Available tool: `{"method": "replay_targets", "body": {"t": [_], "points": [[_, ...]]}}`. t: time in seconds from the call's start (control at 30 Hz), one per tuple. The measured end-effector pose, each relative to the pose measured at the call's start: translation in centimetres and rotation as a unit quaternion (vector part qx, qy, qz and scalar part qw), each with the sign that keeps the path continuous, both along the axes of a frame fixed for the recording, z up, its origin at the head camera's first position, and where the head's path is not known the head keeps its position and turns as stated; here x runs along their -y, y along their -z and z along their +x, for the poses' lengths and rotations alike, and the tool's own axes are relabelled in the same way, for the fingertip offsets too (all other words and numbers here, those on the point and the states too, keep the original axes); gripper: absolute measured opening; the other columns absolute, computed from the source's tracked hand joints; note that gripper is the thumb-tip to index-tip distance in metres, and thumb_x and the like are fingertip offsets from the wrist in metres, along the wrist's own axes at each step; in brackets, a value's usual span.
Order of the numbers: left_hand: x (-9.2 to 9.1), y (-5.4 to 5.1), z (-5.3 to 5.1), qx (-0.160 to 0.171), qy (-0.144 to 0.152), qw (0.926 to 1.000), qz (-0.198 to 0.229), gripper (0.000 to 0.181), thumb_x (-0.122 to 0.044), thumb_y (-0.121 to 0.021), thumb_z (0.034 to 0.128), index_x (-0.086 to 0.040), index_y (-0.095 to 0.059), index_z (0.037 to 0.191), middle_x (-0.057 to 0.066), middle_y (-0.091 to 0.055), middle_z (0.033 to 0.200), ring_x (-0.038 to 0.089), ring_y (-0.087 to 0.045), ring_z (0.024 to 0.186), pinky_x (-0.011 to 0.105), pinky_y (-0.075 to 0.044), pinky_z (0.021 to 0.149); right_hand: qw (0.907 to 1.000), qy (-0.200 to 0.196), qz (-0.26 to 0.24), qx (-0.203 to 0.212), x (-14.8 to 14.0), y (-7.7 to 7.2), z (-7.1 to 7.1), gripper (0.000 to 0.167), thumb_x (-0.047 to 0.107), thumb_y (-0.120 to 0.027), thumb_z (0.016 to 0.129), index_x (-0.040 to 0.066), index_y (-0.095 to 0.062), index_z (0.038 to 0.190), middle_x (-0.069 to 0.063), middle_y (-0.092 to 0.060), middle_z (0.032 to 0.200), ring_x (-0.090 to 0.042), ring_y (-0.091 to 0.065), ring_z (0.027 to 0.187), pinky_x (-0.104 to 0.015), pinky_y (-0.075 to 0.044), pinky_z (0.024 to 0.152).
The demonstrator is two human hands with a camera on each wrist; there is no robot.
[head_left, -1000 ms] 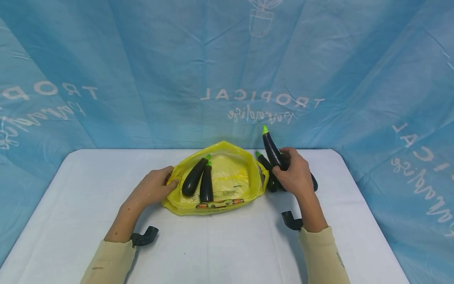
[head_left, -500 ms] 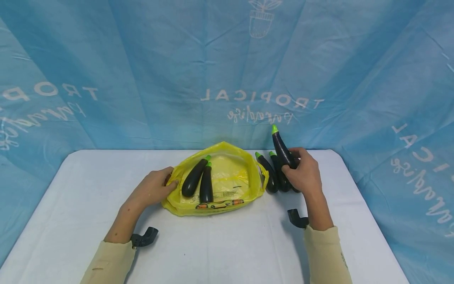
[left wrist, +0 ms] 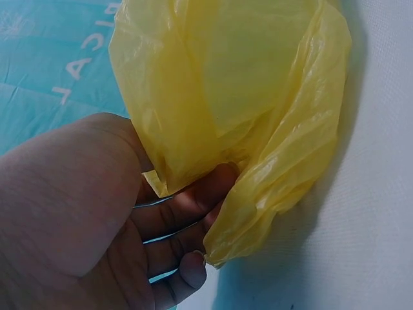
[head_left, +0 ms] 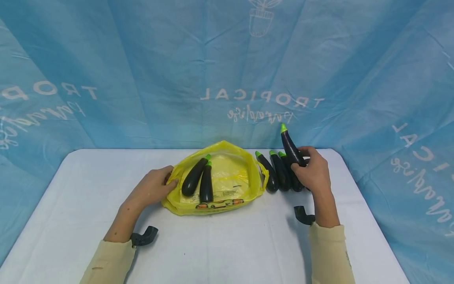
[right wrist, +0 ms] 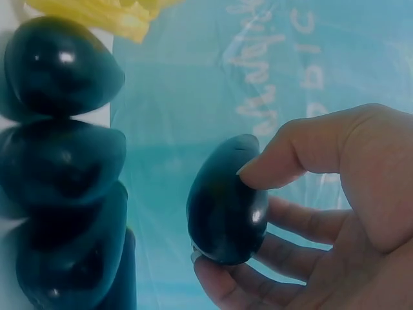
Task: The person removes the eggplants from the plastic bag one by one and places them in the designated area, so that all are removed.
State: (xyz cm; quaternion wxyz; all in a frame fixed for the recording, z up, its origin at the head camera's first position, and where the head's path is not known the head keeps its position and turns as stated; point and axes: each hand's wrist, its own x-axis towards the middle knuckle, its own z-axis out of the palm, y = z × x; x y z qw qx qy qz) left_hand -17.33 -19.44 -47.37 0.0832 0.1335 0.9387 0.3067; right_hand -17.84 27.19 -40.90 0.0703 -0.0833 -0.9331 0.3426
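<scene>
My left hand (head_left: 152, 187) grips the left rim of a yellow plastic bag (head_left: 230, 173), which lies open on the table. Inside the bag, at its left, rest two dark eggplants with green tips, one eggplant (head_left: 192, 182) leaning beside a second eggplant (head_left: 206, 187). In the left wrist view the fingers hold crumpled bag plastic (left wrist: 226, 110). My right hand (head_left: 315, 173) holds another eggplant (head_left: 291, 148), tip pointing up and away, above a row. The right wrist view shows the held eggplant (right wrist: 222, 210) between thumb and fingers, raised clear of that row.
Right of the bag, several eggplants (head_left: 279, 169) lie side by side, the rightmost partly hidden by my right hand. A white cloth (head_left: 227, 248) covers the table. Behind it hangs a blue curtain (head_left: 163, 79) with mirrored white lettering. Black mounts sit on both wrists.
My right hand has moved to the right with its eggplant, uncovering more of the row beneath. My left hand and the bag have stayed put.
</scene>
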Motion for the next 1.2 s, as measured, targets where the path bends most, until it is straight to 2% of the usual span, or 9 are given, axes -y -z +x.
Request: {"method": "replay_targets", "body": {"t": [0.4, 0.57, 0.7, 0.97, 1.2], "points": [[0.1, 0.3, -0.2, -0.005, 0.004, 1.0, -0.006, 0.013, -0.018, -0.062, 0.102, -0.006, -0.061, 0.108, 0.003, -0.053, 0.076, 0.018, -0.05, 0.068, 0.036, -0.041, 0.063, 0.9993, 0.028, 0.001, 0.022, -2.2, 0.1, -0.2, 0.057, 0.009, -0.066, 0.093, 0.005, -0.055, 0.148, -0.023, -0.06, 0.143, -0.041, -0.063, 0.112, -0.055, -0.056, 0.081], [0.1, 0.3, -0.2, -0.003, 0.003, 1.0, -0.005, 0.015, -0.018, -0.062, 0.1021, -0.005, -0.061, 0.11, 0.003, -0.054, 0.076, 0.018, -0.051, 0.069, 0.036, -0.042, 0.064, 0.999, 0.034, 0.005, 0.029, -3.1, 0.2, -0.2, 0.056, 0.008, -0.065, 0.094, 0.004, -0.054, 0.148, -0.024, -0.058, 0.145, -0.042, -0.062, 0.112, -0.058, -0.056, 0.085], [0.1, 0.3, -0.2, 0.0, 0.004, 1.0, -0.005, 0.016, -0.018, -0.062, 0.1023, -0.005, -0.062, 0.111, 0.003, -0.054, 0.077, 0.018, -0.051, 0.069, 0.036, -0.042, 0.064, 0.9988, 0.037, 0.007, 0.033, -3.9, 0.4, -0.2, 0.055, 0.009, -0.064, 0.094, 0.002, -0.054, 0.147, -0.025, -0.059, 0.144, -0.043, -0.062, 0.112, -0.055, -0.054, 0.083], [0.0, 0.2, -0.1, -0.002, 0.005, 1.0, -0.007, 0.015, -0.018, -0.062, 0.1023, -0.005, -0.061, 0.11, 0.003, -0.054, 0.076, 0.018, -0.051, 0.069, 0.036, -0.042, 0.064, 0.9971, 0.053, 0.015, 0.053, -5.9, 1.1, -0.2, 0.055, 0.011, -0.065, 0.094, 0.003, -0.055, 0.148, -0.026, -0.059, 0.144, -0.042, -0.06, 0.112, -0.047, -0.046, 0.079], [-0.1, 0.3, -0.2, 0.008, 0.001, 0.9999, -0.01, 0.013, -0.018, -0.062, 0.1025, -0.006, -0.061, 0.108, 0.003, -0.054, 0.077, 0.018, -0.051, 0.07, 0.036, -0.042, 0.065, 0.9943, 0.072, 0.01, 0.078, -7.2, 2.0, -0.4, 0.055, 0.011, -0.065, 0.095, 0.0, -0.054, 0.148, -0.027, -0.058, 0.144, -0.043, -0.057, 0.114, -0.051, -0.047, 0.082]]}}
